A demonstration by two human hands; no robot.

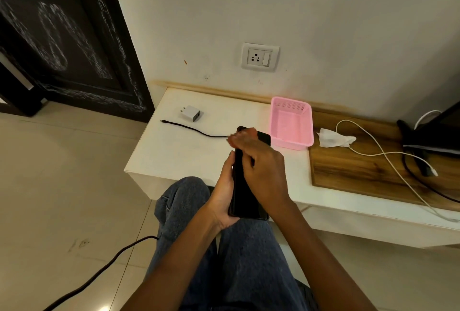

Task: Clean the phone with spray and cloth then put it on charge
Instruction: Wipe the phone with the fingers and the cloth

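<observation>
My left hand (223, 193) holds a black phone (245, 186) upright from its left side, screen dark, above my lap at the white table's (174, 151) front edge. My right hand (262, 169) lies across the phone's upper half, its blurred fingertips pinched together where a black cable (194, 129) ends. The cable's other end lies free on the table. A white charger adapter (191, 113) rests behind it, unplugged. A wall socket (259, 57) sits above the table. A crumpled white cloth (333, 137) lies to the right. No spray bottle is in view.
An empty pink basket (273, 116) stands behind the phone. A wooden board (361, 174) carries a looped white cable (388, 154) and dark equipment (433, 136) at far right. Another black cord (99, 273) trails over the tiled floor. A dark door (62, 37) stands at left.
</observation>
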